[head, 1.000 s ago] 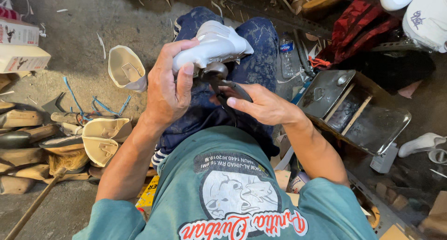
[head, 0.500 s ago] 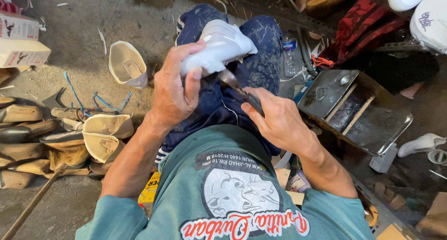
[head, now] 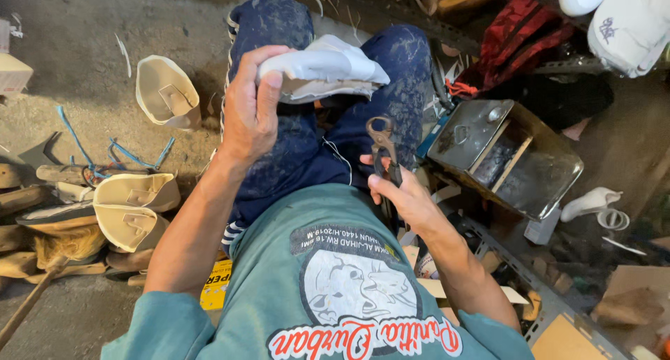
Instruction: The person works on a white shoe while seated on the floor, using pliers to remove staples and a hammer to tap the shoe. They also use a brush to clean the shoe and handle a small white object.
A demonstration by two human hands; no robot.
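A: What does each grip hold?

B: The left hand (head: 250, 115) is closed, thumb on top, around one end of a pale grey-white unfinished shoe upper on its form (head: 322, 71), raised above the lap. The right hand (head: 408, 201) is closed around the handles of dark metal lasting pincers (head: 382, 145); their rusty head points up, apart from the shoe and below its near edge.

A: Where do these sit relative to the body?

B: Both are over the knees of paint-flecked dark blue trousers (head: 300, 147), above a teal printed shirt (head: 335, 290).

A: And the surroundings?

B: On the concrete floor (head: 84, 60) to the person's left lie cream-coloured stiff shoe uppers (head: 164, 92), with more (head: 132, 206) nearer the body, and scraps of blue strap (head: 84, 154). To the right stands an open, dark metal box with a divider (head: 520, 164), and just beyond it a small white shoe form (head: 590, 201). A red cloth (head: 520, 35) lies above the box.
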